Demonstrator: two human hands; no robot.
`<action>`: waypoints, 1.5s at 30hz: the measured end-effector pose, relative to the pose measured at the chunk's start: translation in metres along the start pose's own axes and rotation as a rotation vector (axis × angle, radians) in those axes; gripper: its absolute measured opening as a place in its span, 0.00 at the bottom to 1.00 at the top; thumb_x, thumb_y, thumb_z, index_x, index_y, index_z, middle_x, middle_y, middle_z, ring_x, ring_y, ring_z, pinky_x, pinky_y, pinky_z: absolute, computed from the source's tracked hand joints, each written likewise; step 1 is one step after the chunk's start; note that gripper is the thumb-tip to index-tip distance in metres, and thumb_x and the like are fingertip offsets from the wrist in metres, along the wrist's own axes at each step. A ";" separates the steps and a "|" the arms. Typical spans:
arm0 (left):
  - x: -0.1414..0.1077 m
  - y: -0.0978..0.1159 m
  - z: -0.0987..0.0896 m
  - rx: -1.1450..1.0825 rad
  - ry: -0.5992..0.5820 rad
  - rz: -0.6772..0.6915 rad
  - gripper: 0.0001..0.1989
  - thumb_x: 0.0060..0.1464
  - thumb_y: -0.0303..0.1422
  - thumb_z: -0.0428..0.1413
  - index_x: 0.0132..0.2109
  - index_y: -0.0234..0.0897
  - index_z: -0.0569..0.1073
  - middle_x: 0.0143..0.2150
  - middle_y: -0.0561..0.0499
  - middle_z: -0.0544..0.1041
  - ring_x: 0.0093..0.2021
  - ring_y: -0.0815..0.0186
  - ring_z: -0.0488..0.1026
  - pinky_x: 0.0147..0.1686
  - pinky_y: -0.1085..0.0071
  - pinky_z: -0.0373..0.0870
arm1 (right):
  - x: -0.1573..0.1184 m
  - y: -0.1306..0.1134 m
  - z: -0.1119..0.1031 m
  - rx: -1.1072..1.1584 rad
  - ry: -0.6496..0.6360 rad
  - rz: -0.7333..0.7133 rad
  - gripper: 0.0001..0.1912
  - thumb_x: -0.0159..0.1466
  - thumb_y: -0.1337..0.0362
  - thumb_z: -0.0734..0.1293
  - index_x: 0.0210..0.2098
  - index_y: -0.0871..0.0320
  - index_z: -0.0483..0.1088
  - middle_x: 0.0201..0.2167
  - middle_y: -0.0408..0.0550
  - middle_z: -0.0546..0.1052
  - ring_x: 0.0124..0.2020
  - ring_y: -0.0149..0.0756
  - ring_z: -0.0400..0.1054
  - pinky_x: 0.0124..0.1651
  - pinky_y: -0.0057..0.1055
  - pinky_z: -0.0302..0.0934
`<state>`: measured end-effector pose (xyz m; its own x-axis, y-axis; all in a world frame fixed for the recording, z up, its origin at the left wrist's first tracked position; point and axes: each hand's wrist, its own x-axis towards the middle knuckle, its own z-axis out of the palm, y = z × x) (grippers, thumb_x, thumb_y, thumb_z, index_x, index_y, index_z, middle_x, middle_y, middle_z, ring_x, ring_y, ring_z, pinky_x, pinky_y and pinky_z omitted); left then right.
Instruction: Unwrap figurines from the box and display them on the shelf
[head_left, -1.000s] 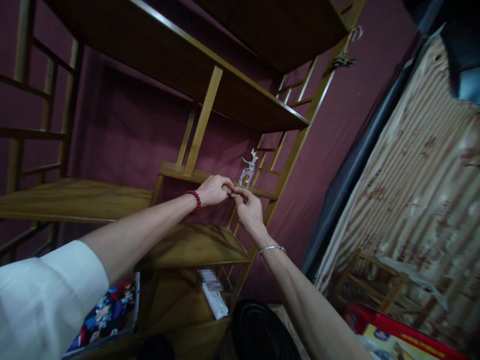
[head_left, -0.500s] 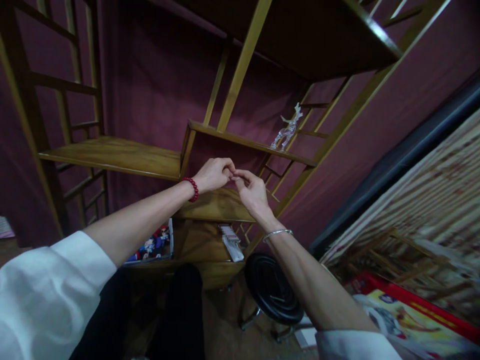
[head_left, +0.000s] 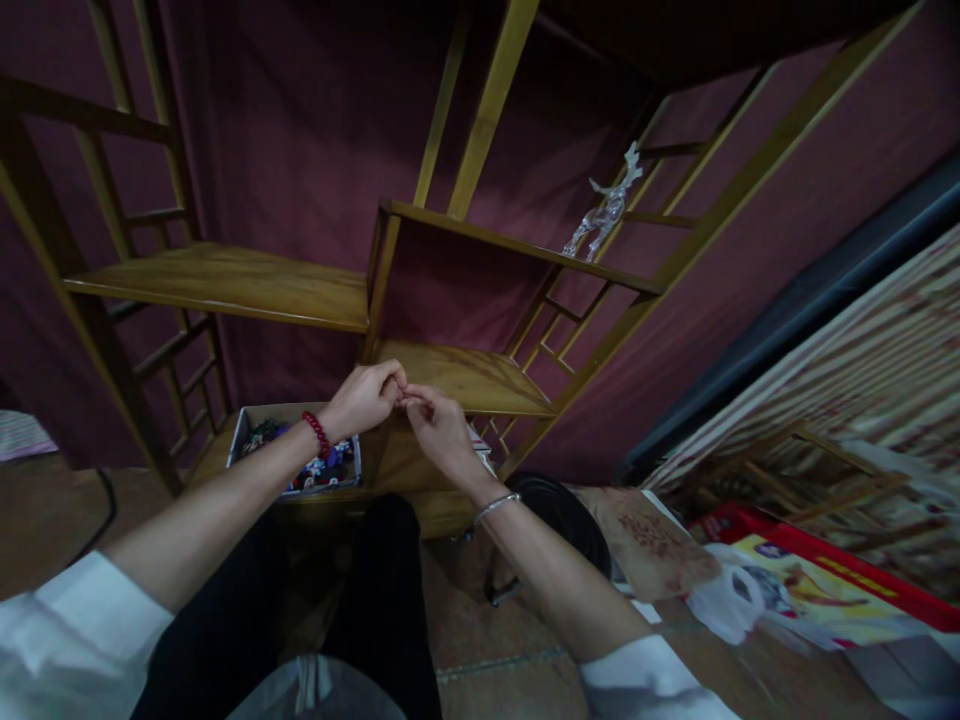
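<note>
My left hand (head_left: 367, 398), with a red bead bracelet (head_left: 316, 436) at the wrist, is closed, its fingertips pinched together. My right hand (head_left: 439, 425), wearing a silver bangle (head_left: 496, 508), pinches too and meets the left at the fingertips. Whatever lies between the fingers is too small to make out. Both hands are in front of the lower wooden shelf (head_left: 480, 375). Below and behind the left wrist stands an open box (head_left: 234, 448) of small colourful figures, partly covered by the forearm.
A clear deer figurine (head_left: 606, 208) stands on the upper right shelf. At lower right are a black round stool (head_left: 574, 515), a white plastic bag (head_left: 726, 603) and a red and yellow box (head_left: 832, 590). Wooden uprights frame the shelving.
Both hands have moved down and to the left in view, still together at the fingertips. The view has shifted, showing more of the figure box and the floor.
</note>
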<state>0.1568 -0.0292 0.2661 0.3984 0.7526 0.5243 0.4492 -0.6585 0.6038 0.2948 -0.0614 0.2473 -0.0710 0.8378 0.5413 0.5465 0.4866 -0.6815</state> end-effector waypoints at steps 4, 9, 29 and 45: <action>-0.024 -0.022 0.005 0.060 -0.017 -0.022 0.10 0.48 0.25 0.42 0.30 0.40 0.66 0.25 0.55 0.71 0.26 0.71 0.67 0.27 0.77 0.60 | -0.015 0.007 0.025 -0.090 -0.064 0.065 0.14 0.54 0.72 0.58 0.37 0.57 0.70 0.36 0.46 0.74 0.36 0.32 0.68 0.42 0.29 0.62; -0.045 -0.050 0.015 0.166 -0.065 -0.110 0.10 0.48 0.24 0.42 0.32 0.38 0.66 0.26 0.54 0.71 0.27 0.69 0.68 0.29 0.75 0.60 | -0.027 0.018 0.055 -0.097 -0.154 0.131 0.15 0.55 0.73 0.57 0.39 0.59 0.69 0.38 0.47 0.73 0.38 0.31 0.68 0.42 0.27 0.61; -0.129 -0.142 0.063 0.282 -0.225 -0.496 0.18 0.45 0.18 0.45 0.45 0.33 0.64 0.41 0.44 0.72 0.41 0.65 0.70 0.39 0.72 0.64 | -0.056 0.082 0.164 -0.282 -0.447 0.394 0.14 0.56 0.71 0.56 0.36 0.58 0.71 0.36 0.49 0.76 0.38 0.34 0.69 0.39 0.24 0.59; -0.180 -0.196 0.054 0.454 -0.145 -0.658 0.16 0.46 0.20 0.44 0.41 0.31 0.69 0.44 0.43 0.70 0.46 0.65 0.67 0.48 0.71 0.61 | -0.064 0.108 0.213 -0.290 -0.507 0.366 0.17 0.57 0.71 0.57 0.42 0.56 0.70 0.39 0.45 0.75 0.40 0.31 0.69 0.43 0.21 0.59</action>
<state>0.0401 -0.0359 0.0208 0.0250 0.9987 0.0449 0.8958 -0.0423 0.4425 0.1803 -0.0102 0.0342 -0.1827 0.9822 -0.0439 0.8060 0.1241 -0.5788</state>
